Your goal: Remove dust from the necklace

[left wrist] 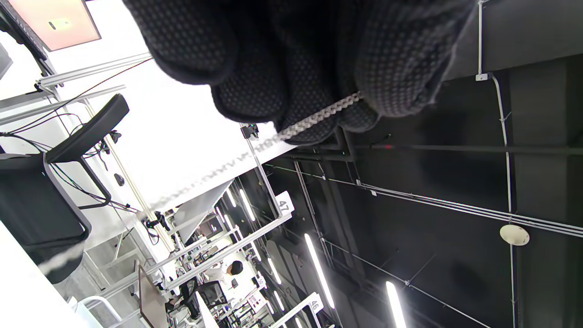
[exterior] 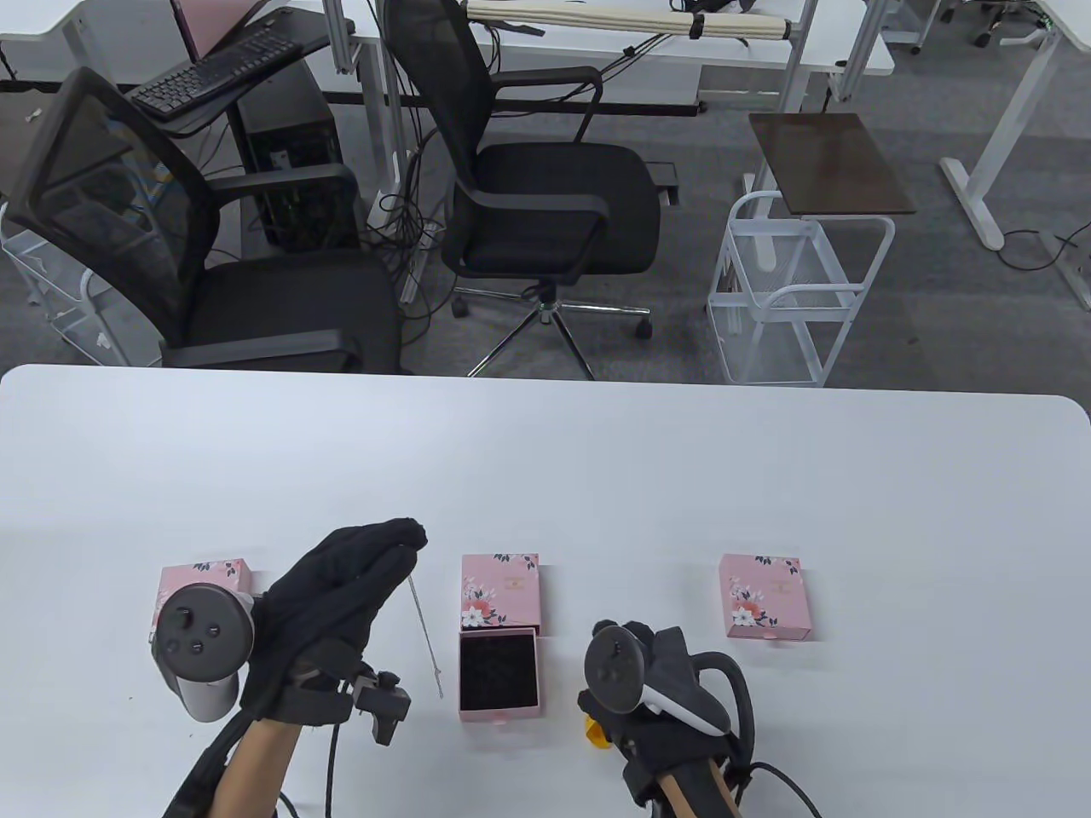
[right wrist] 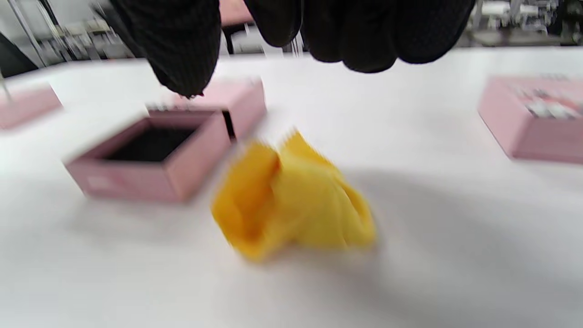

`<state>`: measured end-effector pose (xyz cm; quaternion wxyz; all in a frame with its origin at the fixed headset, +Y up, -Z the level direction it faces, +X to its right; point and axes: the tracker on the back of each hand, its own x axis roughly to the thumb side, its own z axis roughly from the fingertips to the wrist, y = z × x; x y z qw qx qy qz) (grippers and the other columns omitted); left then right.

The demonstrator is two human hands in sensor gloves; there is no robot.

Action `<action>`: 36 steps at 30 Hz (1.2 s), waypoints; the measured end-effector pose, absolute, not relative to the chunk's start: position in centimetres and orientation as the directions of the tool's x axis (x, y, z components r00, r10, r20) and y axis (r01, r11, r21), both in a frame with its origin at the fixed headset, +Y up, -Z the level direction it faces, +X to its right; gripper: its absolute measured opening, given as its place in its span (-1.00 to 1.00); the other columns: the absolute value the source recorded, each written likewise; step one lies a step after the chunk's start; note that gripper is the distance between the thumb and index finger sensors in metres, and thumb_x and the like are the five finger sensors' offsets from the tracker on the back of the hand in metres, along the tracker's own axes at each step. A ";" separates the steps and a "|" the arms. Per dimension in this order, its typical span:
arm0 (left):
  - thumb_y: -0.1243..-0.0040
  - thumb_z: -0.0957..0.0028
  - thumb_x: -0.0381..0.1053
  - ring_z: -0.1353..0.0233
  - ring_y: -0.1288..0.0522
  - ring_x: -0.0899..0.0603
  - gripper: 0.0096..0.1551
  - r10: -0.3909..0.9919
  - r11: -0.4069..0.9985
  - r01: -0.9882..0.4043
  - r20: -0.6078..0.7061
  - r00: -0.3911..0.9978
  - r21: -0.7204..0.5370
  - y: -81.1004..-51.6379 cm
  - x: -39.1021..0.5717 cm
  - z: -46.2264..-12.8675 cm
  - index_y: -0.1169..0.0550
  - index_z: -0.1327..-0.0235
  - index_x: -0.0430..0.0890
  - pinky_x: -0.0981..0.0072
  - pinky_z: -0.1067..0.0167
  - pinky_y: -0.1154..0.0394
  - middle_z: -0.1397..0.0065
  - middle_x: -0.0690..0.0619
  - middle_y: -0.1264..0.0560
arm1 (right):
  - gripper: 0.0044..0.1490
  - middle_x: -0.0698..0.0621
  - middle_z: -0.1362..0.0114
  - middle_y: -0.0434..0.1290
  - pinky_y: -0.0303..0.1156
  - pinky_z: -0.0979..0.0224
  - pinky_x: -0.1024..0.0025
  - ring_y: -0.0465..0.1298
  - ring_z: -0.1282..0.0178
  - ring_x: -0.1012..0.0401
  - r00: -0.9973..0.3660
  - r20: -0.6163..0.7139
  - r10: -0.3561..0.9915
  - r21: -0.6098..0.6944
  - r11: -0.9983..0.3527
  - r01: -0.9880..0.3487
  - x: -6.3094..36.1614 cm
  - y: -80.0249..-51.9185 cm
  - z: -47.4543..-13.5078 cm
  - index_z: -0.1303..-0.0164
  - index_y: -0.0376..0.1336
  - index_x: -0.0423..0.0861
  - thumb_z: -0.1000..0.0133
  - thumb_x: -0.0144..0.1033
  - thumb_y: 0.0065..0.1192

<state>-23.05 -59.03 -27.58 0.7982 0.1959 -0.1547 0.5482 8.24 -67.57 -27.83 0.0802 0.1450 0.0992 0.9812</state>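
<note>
The thin silver necklace (exterior: 424, 631) hung down from the pinched fingertips (left wrist: 319, 114) of the left hand (exterior: 332, 613), which was lifted above the white table (exterior: 767, 494), with the chain dangling just left of the open pink box (exterior: 499, 672). The right hand (exterior: 656, 690) was low near the table's front edge above a crumpled yellow cloth (right wrist: 291, 200), its fingers spread apart and holding nothing, not touching the cloth. Another pink flowered box (exterior: 770, 596) lay closed well to the right, one (exterior: 204, 584) lay behind the left hand, and the open box's flowered sleeve (exterior: 499, 590) lay touching its far side.
</note>
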 end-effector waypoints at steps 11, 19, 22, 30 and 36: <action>-0.41 -0.14 0.17 -0.28 -0.60 -0.11 -0.64 0.819 0.330 -0.938 0.462 0.339 0.102 -59.6 -22.2 -27.8 -0.72 -0.13 0.12 0.05 -0.19 -0.56 -0.26 0.07 -0.73 | -0.17 -0.34 -0.56 0.32 0.37 -0.40 -0.10 0.41 -0.38 -0.25 -0.665 0.487 0.566 0.155 -0.806 -0.572 -1.6 -65.8 -28.7 -0.65 0.12 -0.26 -0.33 -0.03 0.28; -0.41 -0.14 0.17 -0.28 -0.60 -0.11 -0.64 0.833 0.341 -0.931 0.416 0.364 0.132 -60.1 -23.2 -28.7 -0.73 -0.13 0.11 0.05 -0.19 -0.56 -0.26 0.07 -0.73 | -0.56 -0.18 -0.27 0.55 0.49 -0.23 0.03 0.57 -0.10 -0.09 -0.748 0.469 0.470 0.010 -0.850 -0.527 -1.8 -66.4 -30.0 -0.37 0.34 -0.12 -0.35 -0.21 0.27; -0.41 -0.14 0.17 -0.27 -0.61 -0.12 -0.64 0.833 0.364 -0.914 0.376 0.406 0.180 -60.3 -24.2 -29.0 -0.73 -0.13 0.11 0.04 -0.18 -0.56 -0.25 0.06 -0.74 | -0.56 -0.17 -0.21 0.58 0.52 -0.17 0.06 0.60 -0.04 -0.07 -0.753 0.450 0.479 0.021 -0.849 -0.528 -0.8 -66.3 -30.6 -0.36 0.36 -0.16 -0.35 -0.22 0.27; -0.42 -0.14 0.16 -0.25 -0.62 -0.12 -0.64 0.829 0.413 -0.885 0.313 0.464 0.216 -60.6 -25.7 -29.5 -0.74 -0.13 0.09 0.04 -0.17 -0.57 -0.24 0.04 -0.74 | -0.55 -0.18 -0.17 0.61 0.54 -0.13 0.08 0.61 0.01 -0.05 -0.774 0.406 0.486 -0.009 -0.844 -0.535 1.2 -65.6 -31.2 -0.34 0.39 -0.18 -0.34 -0.22 0.27; -0.43 -0.14 0.16 -0.23 -0.63 -0.12 -0.64 0.789 0.524 -0.836 0.276 0.549 0.164 -61.5 -24.5 -30.3 -0.75 -0.11 0.08 0.04 -0.14 -0.57 -0.21 0.03 -0.76 | -0.55 -0.18 -0.18 0.60 0.53 -0.15 0.07 0.61 0.00 -0.06 -0.782 0.377 0.497 0.012 -0.847 -0.532 2.2 -65.2 -31.4 -0.34 0.39 -0.19 -0.35 -0.22 0.26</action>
